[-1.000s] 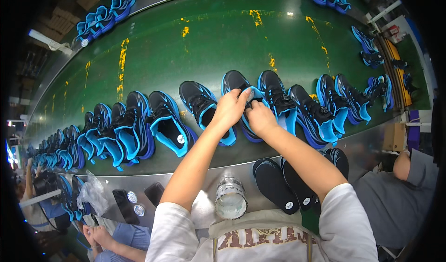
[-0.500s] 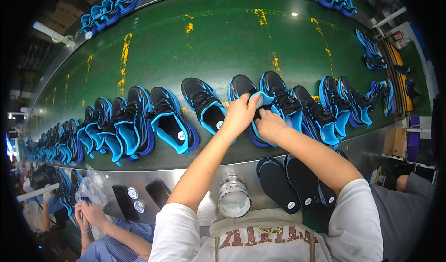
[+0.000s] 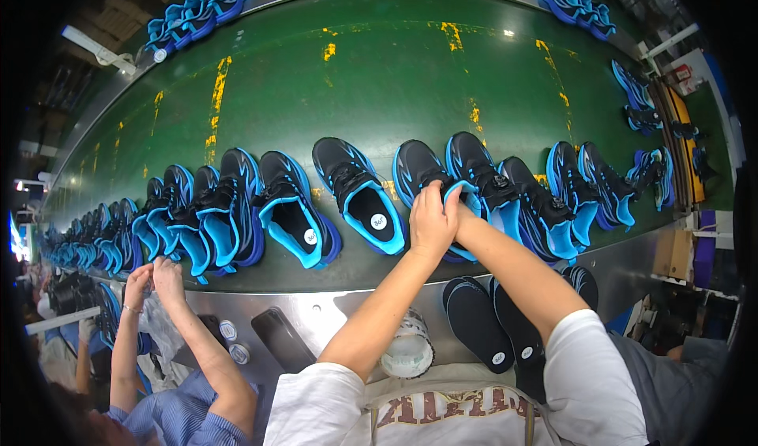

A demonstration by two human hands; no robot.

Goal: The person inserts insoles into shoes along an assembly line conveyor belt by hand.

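Observation:
A black and blue sneaker (image 3: 416,164) lies on the green belt, its toe pointing away from me. At its light-blue collar, my left hand (image 3: 433,223) is closed on the opening, fingers bent and pressed together. My right hand (image 3: 466,225) is at the same opening from the right side; its fingers are hidden behind the left hand and in the shoe. Close on the left is another sneaker (image 3: 347,165), with a black insole (image 3: 376,214) bearing a round white sticker inside. To the right, a neighbouring sneaker (image 3: 476,158) stands against the one I handle.
Loose black insoles (image 3: 478,313) lie on the metal ledge (image 3: 332,308), beside a glass jar (image 3: 407,350) and a dark phone (image 3: 282,337). Several sneakers (image 3: 229,201) line the belt (image 3: 268,75) leftward. A co-worker's hands (image 3: 162,282) reach the belt edge at left.
My hands have come closer together and lower on the sneaker's collar; the light-blue flap between them no longer shows. The co-worker's hands have risen from the lap to the belt edge.

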